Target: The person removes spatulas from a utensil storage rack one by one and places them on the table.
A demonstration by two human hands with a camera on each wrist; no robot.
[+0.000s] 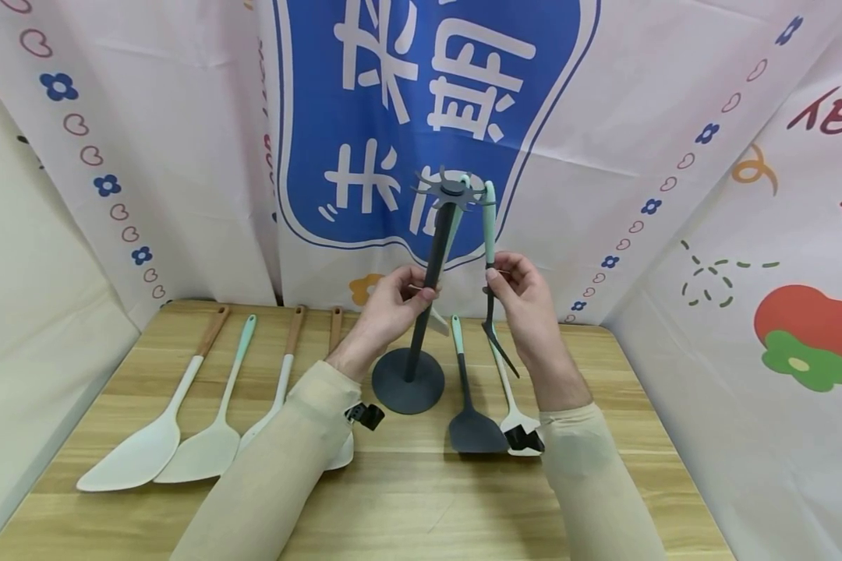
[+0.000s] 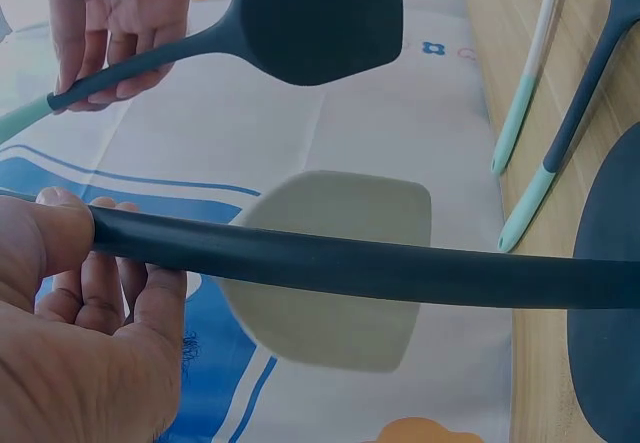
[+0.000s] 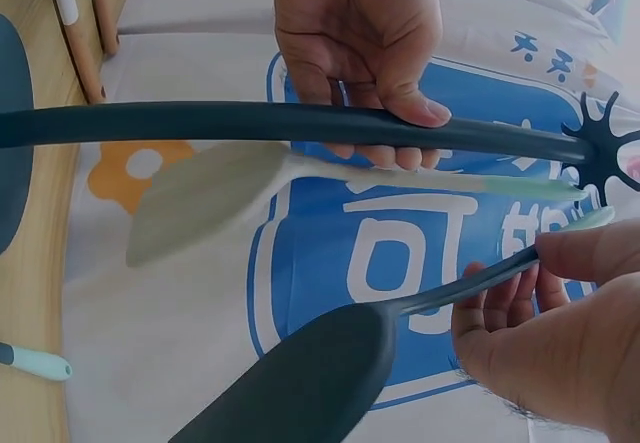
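Observation:
A dark utensil stand rises from its round base to a ring of hooks. My left hand grips its pole, thumb in front and fingers behind. My right hand pinches a dark turner with a mint handle; the handle's top is right at a hook. Behind the pole, a pale grey-green turner with a mint handle hangs from the stand. In the head view its blade is mostly hidden by the left hand and the pole.
On the wooden table, several pale turners, such as a wood-handled one and a mint-handled one, lie left of the stand. To its right lie a dark turner and a white turner. A printed cloth hangs behind.

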